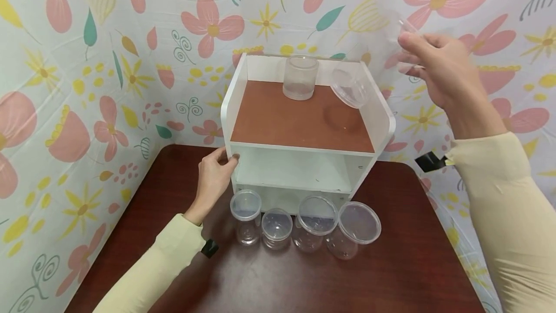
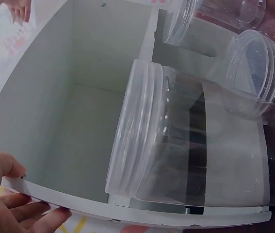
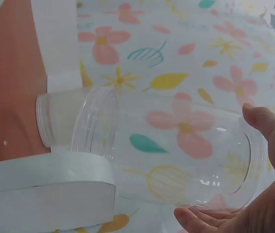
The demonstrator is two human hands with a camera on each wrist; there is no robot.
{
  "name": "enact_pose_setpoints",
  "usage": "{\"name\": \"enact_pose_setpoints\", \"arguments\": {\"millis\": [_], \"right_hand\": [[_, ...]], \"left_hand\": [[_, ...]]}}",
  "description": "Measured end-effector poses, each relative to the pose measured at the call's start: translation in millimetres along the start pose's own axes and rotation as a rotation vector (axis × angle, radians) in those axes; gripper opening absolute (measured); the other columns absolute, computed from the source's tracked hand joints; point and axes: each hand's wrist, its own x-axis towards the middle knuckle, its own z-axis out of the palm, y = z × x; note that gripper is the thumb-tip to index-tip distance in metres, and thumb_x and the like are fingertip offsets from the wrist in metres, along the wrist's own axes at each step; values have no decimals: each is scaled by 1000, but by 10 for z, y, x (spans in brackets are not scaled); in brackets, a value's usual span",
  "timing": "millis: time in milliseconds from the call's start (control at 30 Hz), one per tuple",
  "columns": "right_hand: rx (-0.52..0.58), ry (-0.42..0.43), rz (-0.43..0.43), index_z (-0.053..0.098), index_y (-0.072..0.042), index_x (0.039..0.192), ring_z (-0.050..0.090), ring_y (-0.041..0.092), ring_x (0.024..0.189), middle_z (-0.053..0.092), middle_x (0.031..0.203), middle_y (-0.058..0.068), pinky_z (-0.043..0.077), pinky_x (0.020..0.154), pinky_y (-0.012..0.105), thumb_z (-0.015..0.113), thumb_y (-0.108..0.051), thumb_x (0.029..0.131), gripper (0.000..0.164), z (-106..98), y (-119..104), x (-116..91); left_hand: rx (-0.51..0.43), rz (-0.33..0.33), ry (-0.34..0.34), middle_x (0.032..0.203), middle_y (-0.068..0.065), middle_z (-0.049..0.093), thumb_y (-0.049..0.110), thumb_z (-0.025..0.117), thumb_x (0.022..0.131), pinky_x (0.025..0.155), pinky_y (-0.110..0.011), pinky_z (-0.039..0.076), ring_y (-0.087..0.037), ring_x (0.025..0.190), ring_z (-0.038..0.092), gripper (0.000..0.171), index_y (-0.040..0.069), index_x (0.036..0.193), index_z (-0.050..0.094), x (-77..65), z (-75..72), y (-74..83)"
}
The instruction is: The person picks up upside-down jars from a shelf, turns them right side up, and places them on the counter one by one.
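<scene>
Head view, and it's a two-handed affair at a white shelf unit [image 1: 304, 168] on a dark reddish-brown table [image 1: 412, 274]! Up on the right goes the right hand [image 1: 447, 69], thumb and fingers grasping the base end of a tilted clear jar [image 3: 171, 150]. And where is that jar? Raised at the right side of the unit, its ringed end pointing in over the brown top [image 1: 278, 124], the see-through body running back to the hand. The right wrist view backs it up: thumb on one side, fingers on the other.

Over to the left hand [image 1: 215, 175], which is nowhere near a jar: it grips the front edge of the unit's left side panel, thumb on the inner face, fingers outside, and the left wrist view shows that neatly.

Standing on the brown top near the back wall, a second clear jar [image 1: 300, 78], ringed end down. Down on the table, four lidded jars line up before the lower compartment: a tall one [image 1: 246, 219] at far left, a short one [image 1: 276, 228] beside it, then a pair [image 1: 317, 216] whose lids overlap from this angle; whether they touch, I can't tell. Behind it all, a bold floral backdrop [image 1: 130, 182] in pink, yellow and teal!
</scene>
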Motion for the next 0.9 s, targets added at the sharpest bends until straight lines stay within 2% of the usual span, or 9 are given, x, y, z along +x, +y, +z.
{"name": "enact_pose_setpoints", "arguments": {"millis": [133,267,333,500,600,667,767,900], "right_hand": [[107,-33,-22,60,-7,135,62,20,121,51,146,4,54,89,23,79,-17,93,47,-55,50,-142],[270,-72,-66,64,-1,118,69,23,108,66,116,10,59,83,29,71,-7,98,22,-110,138,-263],[343,-87,-86,65,2,113,71,25,106,71,106,15,60,83,32,67,-3,99,14,-148,182,-322],[398,-116,-128,68,8,109,72,28,107,71,112,18,60,85,34,60,-1,102,13,-242,263,-477],[428,-156,-149,71,9,102,72,29,108,73,107,19,59,87,36,56,-1,104,18,-275,318,-548],[463,-186,-165,69,9,92,72,31,108,74,103,19,59,88,38,53,-1,105,23,-281,359,-593],[478,-222,-206,64,9,87,71,33,109,76,100,21,59,89,41,53,-1,105,24,-280,417,-677],[426,-270,-284,64,9,98,68,35,115,74,112,24,58,91,40,53,-2,105,17,-262,487,-804]], "left_hand": [[3,-7,-5,106,-9,77,22,70,96,82,-47,57,-25,96,73,31,8,124,75,-8,-12,2],[-5,-7,-16,108,-10,77,22,70,97,84,-48,58,-26,99,73,33,7,126,74,-10,-17,1],[-7,-6,-21,110,-10,77,22,70,97,85,-48,58,-26,100,73,35,6,127,73,-8,-17,-2],[1,-7,-24,110,-11,77,23,69,97,85,-49,57,-27,100,73,35,5,127,73,-5,-23,-4],[2,-8,-22,109,-11,77,23,70,96,85,-49,57,-27,99,73,36,5,126,73,-4,-31,4],[2,-7,-22,109,-11,77,23,71,96,85,-49,57,-27,99,73,36,4,126,73,-3,-34,4],[2,-2,-27,111,-12,77,23,70,97,85,-49,58,-27,100,73,36,4,128,72,-3,-33,6],[-1,6,-28,112,-14,76,23,71,97,86,-50,58,-29,101,73,37,3,128,72,-7,-36,13]]}}
